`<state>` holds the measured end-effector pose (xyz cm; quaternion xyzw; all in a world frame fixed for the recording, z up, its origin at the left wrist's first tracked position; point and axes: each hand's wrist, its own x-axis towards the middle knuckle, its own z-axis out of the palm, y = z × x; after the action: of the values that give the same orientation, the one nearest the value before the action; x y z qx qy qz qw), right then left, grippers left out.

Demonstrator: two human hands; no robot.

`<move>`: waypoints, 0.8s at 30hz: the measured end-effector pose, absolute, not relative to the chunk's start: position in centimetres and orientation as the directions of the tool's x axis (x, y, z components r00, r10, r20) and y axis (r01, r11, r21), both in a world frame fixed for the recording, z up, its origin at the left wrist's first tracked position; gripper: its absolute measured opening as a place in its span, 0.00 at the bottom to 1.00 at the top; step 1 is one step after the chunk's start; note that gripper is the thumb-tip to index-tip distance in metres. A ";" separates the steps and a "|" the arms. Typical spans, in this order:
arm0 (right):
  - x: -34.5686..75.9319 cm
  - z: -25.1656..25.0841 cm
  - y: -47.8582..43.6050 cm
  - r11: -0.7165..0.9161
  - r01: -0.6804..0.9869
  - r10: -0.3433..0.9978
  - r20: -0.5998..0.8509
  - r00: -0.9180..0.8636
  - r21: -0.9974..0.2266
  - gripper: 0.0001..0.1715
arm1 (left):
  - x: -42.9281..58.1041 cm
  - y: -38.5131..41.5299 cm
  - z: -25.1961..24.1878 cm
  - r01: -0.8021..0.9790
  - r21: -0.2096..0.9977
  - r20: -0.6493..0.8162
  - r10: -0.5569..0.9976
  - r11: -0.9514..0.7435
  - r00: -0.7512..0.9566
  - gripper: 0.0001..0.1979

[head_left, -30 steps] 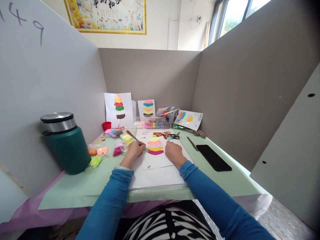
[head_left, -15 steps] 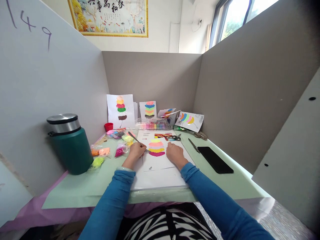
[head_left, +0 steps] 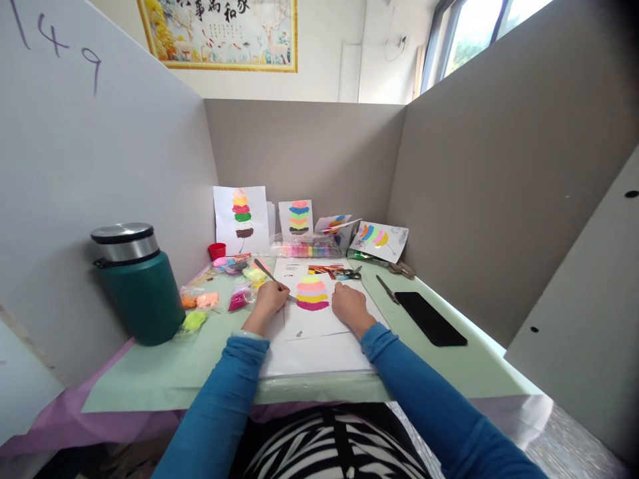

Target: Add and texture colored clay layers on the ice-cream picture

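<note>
My left hand [head_left: 270,299] is closed around a slim metal fork [head_left: 264,269]. Its handle slants up to the left, and its tined end points at the left edge of the yellow and magenta bands. These bands belong to a striped clay picture [head_left: 312,287] in yellow, pink, lilac and magenta on a white sheet [head_left: 314,324]. On the sheet's right side rests my right hand [head_left: 351,307], its fingers curled in; whatever they may hold is hidden. Left of my left hand lies a bag of magenta clay [head_left: 241,298].
A green thermos [head_left: 142,293] stands at left, near bags of orange clay [head_left: 200,300] and lime clay [head_left: 194,321]. Scissors [head_left: 353,273], a knife [head_left: 387,289] and a black phone [head_left: 430,319] lie to the right. Finished pictures [head_left: 240,219] lean by the back partition [head_left: 304,146].
My left hand and the fork have shifted slightly left, so the tines sit a little further from the coloured bands. The right hand stays where it was.
</note>
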<state>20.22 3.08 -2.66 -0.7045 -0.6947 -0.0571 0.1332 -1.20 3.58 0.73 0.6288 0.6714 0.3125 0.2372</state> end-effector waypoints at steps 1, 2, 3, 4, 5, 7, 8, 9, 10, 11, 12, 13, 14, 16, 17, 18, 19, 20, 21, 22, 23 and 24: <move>20.2 -2.7 3.1 0.002 0.994 0.964 0.266 0.028 -0.110 0.18 | -1.3 3.6 0.8 0.700 0.713 0.084 0.990 0.021 -0.115 0.10; 20.2 -2.7 3.1 0.003 0.994 0.964 0.266 0.027 -0.111 0.18 | -1.4 3.6 0.8 0.698 0.716 0.095 0.988 0.018 -0.123 0.10; 20.2 -2.7 3.1 0.003 0.994 0.963 0.268 0.027 -0.111 0.18 | -1.4 3.6 0.9 0.689 0.724 0.104 0.988 0.003 -0.114 0.10; 20.2 -2.7 3.0 0.002 0.994 0.963 0.270 0.027 -0.109 0.17 | -1.3 3.5 0.9 0.677 0.736 0.110 0.990 -0.019 -0.091 0.11; 20.2 -2.7 3.0 0.001 0.994 0.963 0.269 0.028 -0.106 0.17 | -1.3 3.4 0.9 0.664 0.746 0.111 0.992 -0.046 -0.056 0.11; 20.2 -2.6 2.9 -0.001 0.995 0.964 0.263 0.026 -0.097 0.17 | -1.0 3.2 0.8 0.667 0.741 0.104 0.995 -0.077 -0.001 0.11; 20.1 -2.5 2.8 -0.003 0.996 0.966 0.258 0.027 -0.094 0.18 | -1.0 3.2 0.8 0.684 0.725 0.104 0.995 -0.080 0.006 0.11; 20.2 -2.5 2.8 -0.005 0.996 0.967 0.253 0.029 -0.093 0.18 | -1.0 3.2 0.8 0.707 0.704 0.107 0.994 -0.073 -0.004 0.11; 20.2 -2.4 2.7 -0.005 0.995 0.968 0.248 0.029 -0.095 0.18 | -1.1 3.2 0.8 0.728 0.683 0.113 0.993 -0.061 -0.022 0.10; 20.2 -2.4 2.8 -0.005 0.995 0.969 0.246 0.029 -0.098 0.18 | -1.2 3.3 0.8 0.744 0.667 0.121 0.992 -0.048 -0.045 0.10; 20.2 -2.4 2.8 -0.003 0.995 0.969 0.245 0.029 -0.103 0.18 | -1.4 3.4 0.8 0.754 0.657 0.128 0.989 -0.032 -0.069 0.10; 20.3 -2.5 2.8 -0.001 0.994 0.969 0.244 0.028 -0.109 0.18 | -1.6 3.4 0.8 0.758 0.651 0.133 0.987 -0.019 -0.090 0.10; 20.3 -2.5 2.9 0.004 0.993 0.968 0.249 0.025 -0.116 0.18 | -1.7 3.4 0.9 0.758 0.653 0.140 0.984 -0.011 -0.107 0.10; 20.4 -2.6 3.0 0.010 0.992 0.965 0.262 0.023 -0.126 0.18 | -1.8 3.4 1.0 0.737 0.675 0.163 0.980 -0.025 -0.116 0.10; 20.4 -2.7 3.0 0.011 0.992 0.964 0.264 0.024 -0.128 0.18 | -1.7 3.3 1.1 0.719 0.693 0.177 0.979 -0.049 -0.103 0.10; 20.4 -2.7 3.0 0.011 0.992 0.965 0.263 0.024 -0.128 0.18 | -1.5 3.2 1.1 0.697 0.712 0.186 0.980 -0.081 -0.075 0.11; 20.4 -2.7 3.0 0.008 0.992 0.965 0.260 0.025 -0.125 0.18 | -1.3 3.1 1.1 0.675 0.729 0.189 0.981 -0.116 -0.035 0.11; 20.3 -2.7 2.9 0.007 0.993 0.966 0.257 0.025 -0.121 0.17 | -1.0 2.9 1.1 0.657 0.739 0.184 0.983 -0.147 0.013 0.11; 20.3 -2.6 2.9 0.005 0.993 0.967 0.255 0.025 -0.116 0.18 | -0.7 2.8 1.1 0.649 0.742 0.171 0.983 -0.168 0.059 0.11; 20.3 -2.6 2.9 0.004 0.994 0.967 0.255 0.024 -0.110 0.18 | -0.5 2.7 1.1 0.651 0.739 0.154 0.984 -0.177 0.092 0.11; 20.3 -2.6 2.9 0.004 0.994 0.967 0.256 0.023 -0.105 0.18 | -0.3 2.7 1.0 0.660 0.731 0.137 0.985 -0.172 0.106 0.10; 20.3 -2.6 2.9 0.005 0.995 0.966 0.258 0.021 -0.101 0.17 | -0.2 2.6 1.0 0.674 0.721 0.122 0.987 -0.159 0.102 0.10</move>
<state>20.33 2.90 -2.61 -0.7030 -0.6973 -0.0564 0.1279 -0.23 2.63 1.02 0.6967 0.5961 0.3065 0.2556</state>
